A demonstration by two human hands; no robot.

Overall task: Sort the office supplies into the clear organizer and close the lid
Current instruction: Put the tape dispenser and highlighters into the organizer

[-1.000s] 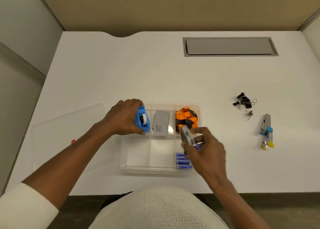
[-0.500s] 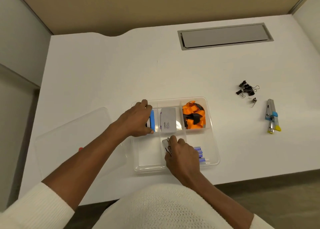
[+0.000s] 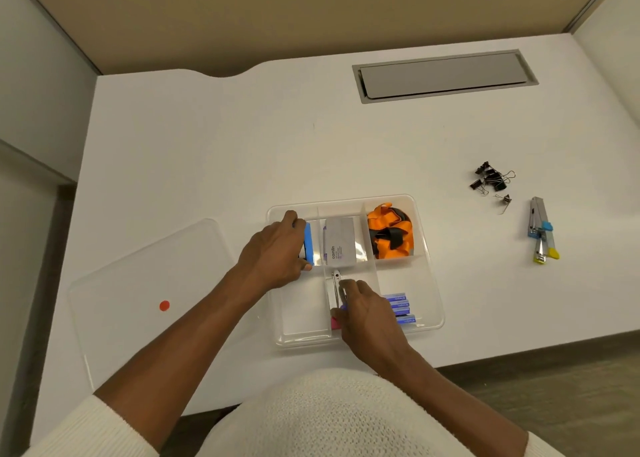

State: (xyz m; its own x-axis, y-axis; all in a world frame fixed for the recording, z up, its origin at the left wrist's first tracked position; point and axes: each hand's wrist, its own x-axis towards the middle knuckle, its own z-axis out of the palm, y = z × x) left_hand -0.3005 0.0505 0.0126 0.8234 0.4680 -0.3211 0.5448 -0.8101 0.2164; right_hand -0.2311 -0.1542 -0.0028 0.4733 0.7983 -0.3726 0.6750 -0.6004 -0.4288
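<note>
A: Clear plastic organizer [image 3: 427,248], divided into compartments, sits on the white counter [image 3: 207,151], lid off. Contents?

B: Far-left compartment: blue tape dispenser [image 3: 309,245], left hand [image 3: 275,250] curled around it. Far-middle: grey packet with printed label [image 3: 340,237]. Far-right: orange and black item [image 3: 389,231], identity unclear. Near-right: small blue boxes [image 3: 398,306], stacked flat.

A: Right hand?

B: Right hand [image 3: 369,313] inside the organizer's near-middle compartment, fingers closed on a slim metal tool [image 3: 336,285] with a pink end [image 3: 335,323] showing beneath the hand. Cannot tell whether the tool touches the compartment floor.

A: Outside the organizer?

B: Clear flat lid with a red dot [image 3: 149,290] lies on the counter left of the organizer, just beside it. Right of the organizer, well apart: cluster of black binder clips [image 3: 490,181], and beyond them metal tools with blue and yellow ends [image 3: 542,233].
</note>
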